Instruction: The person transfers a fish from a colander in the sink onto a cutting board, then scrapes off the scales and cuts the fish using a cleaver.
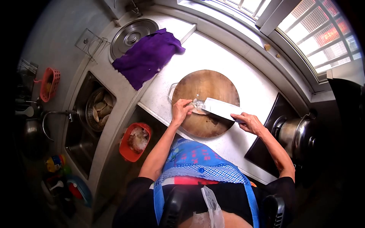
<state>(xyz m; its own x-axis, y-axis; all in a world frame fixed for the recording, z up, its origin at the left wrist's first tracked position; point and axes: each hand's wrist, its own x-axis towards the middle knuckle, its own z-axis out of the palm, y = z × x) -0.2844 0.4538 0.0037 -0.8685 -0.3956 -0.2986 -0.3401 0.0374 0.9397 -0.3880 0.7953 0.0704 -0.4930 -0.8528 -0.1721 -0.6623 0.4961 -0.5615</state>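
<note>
My right hand (249, 123) is closed round the handle of a cleaver (221, 109). Its broad pale blade points left, low over a round wooden chopping board (207, 83). At the blade's left end lie small whitish, glassy-looking pieces (197, 104), whose kind I cannot make out. My left hand (181, 111) rests at the board's left side with fingers bent and pinched together, right beside these pieces. What the fingertips hold is too small to name. A metal handle (170, 92) sticks out at the board's left edge.
A purple cloth (150, 57) partly covers a metal lid (133, 36). On the left, a sink (81, 144) holds a colander (91, 114) with brownish pieces. Below the counter stands a red bin (125, 148) with whitish scraps. A lidded pot (291, 133) sits on the stove at right.
</note>
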